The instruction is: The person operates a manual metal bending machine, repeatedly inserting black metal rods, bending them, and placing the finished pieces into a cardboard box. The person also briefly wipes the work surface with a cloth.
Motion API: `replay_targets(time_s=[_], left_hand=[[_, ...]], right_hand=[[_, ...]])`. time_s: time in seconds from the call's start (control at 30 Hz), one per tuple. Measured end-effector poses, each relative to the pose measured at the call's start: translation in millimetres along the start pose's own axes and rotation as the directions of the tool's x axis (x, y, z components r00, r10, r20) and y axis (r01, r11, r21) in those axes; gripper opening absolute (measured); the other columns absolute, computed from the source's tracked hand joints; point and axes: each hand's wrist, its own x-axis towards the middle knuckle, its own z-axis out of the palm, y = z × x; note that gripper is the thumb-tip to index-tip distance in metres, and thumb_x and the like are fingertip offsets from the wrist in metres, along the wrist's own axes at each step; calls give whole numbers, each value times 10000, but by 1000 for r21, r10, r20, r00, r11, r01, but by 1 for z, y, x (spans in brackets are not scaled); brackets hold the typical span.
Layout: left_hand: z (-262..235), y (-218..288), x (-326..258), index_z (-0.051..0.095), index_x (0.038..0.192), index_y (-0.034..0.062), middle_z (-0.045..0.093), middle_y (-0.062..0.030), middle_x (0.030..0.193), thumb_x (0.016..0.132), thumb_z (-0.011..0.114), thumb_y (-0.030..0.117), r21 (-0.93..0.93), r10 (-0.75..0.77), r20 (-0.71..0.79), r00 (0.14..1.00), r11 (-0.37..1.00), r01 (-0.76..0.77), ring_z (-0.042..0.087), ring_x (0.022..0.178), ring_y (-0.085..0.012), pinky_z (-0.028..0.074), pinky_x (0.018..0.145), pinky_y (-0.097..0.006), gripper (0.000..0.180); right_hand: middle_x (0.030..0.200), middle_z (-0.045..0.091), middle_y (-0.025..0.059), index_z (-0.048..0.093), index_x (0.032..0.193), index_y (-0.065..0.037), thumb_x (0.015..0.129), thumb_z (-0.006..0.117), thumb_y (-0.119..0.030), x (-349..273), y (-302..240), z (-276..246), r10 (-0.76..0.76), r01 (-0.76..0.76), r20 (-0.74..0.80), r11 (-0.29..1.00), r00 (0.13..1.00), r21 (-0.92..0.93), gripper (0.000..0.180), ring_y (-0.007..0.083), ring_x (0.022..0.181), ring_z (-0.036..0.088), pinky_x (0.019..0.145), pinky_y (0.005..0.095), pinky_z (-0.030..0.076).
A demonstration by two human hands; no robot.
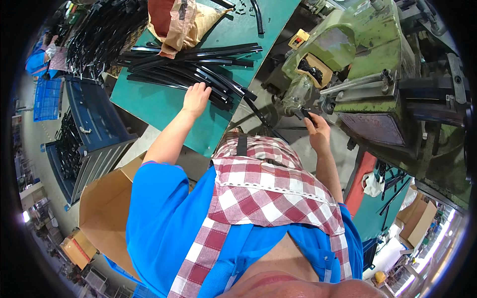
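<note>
Fingers of the right hand [318,126] pinch a black strip [304,113] right at the green machine [367,64], risking a nip, while left hand [196,97] fingers lie spread on the table's [154,104] strip pile [194,69], which could slide.

Pile of long, thin, curved black plastic strips [194,67] lies loosely crisscrossed on the green table top [149,104], mostly lengthwise across its middle, ends overhanging the table's right edge. One more black strip [258,111] hangs off that edge, curving down. Small dark end piece [305,114] sits at the mouth of the green metal machine [357,54], right of the table.
</note>
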Motion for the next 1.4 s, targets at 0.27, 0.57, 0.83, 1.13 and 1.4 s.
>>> replay_targets(time_s=[0.27, 0.57, 0.83, 1.13, 1.4], left_hand=[[-6, 18, -7, 605, 1003, 124, 533, -60, 1032, 763, 588, 109, -123, 114, -45, 992, 985, -119, 503, 1021, -243, 383, 881, -392, 241], [-81, 177, 60, 570, 904, 95, 623, -83, 794, 793, 666, 299, -494, 445, -36, 895, 770, -403, 631, 795, -278, 445, 735, -394, 251], [-86, 153, 93, 585, 895, 23, 590, -123, 717, 936, 553, 375, -776, 514, 411, 753, 631, -8, 589, 675, -255, 465, 638, -373, 356], [-110, 159, 134, 628, 989, 37, 646, -159, 836, 900, 607, 392, -633, 586, 461, 667, 744, -215, 603, 770, -316, 468, 698, -389, 366], [-95, 154, 191, 664, 955, 57, 658, -183, 834, 877, 617, 432, -696, 662, 82, 745, 573, -432, 631, 817, -352, 486, 732, -418, 386]], right_hand=[[789, 645, 115, 655, 1110, -30, 842, 674, -195, 2, -20, -3, 5, -5, 9, 999, 1000, -42, 315, 211, 713, 572, 696, 313, 462], [938, 602, 114, 635, 1079, -86, 755, 731, -239, -12, -69, -11, -423, 425, 89, 831, 902, -359, 372, 305, 934, 571, 837, 417, 428], [926, 598, 58, 659, 1039, -124, 722, 695, -80, -22, -28, -82, -394, 346, 35, 758, 918, -553, 322, 289, 884, 558, 781, 400, 456], [923, 575, 43, 628, 1057, -135, 678, 750, -155, -40, -21, -82, -202, 218, 90, 805, 975, -552, 399, 247, 933, 549, 838, 387, 398], [1009, 635, 99, 666, 953, -78, 666, 767, -132, -9, -29, -91, -361, 189, -111, 698, 926, -691, 309, 309, 980, 573, 871, 424, 407]])
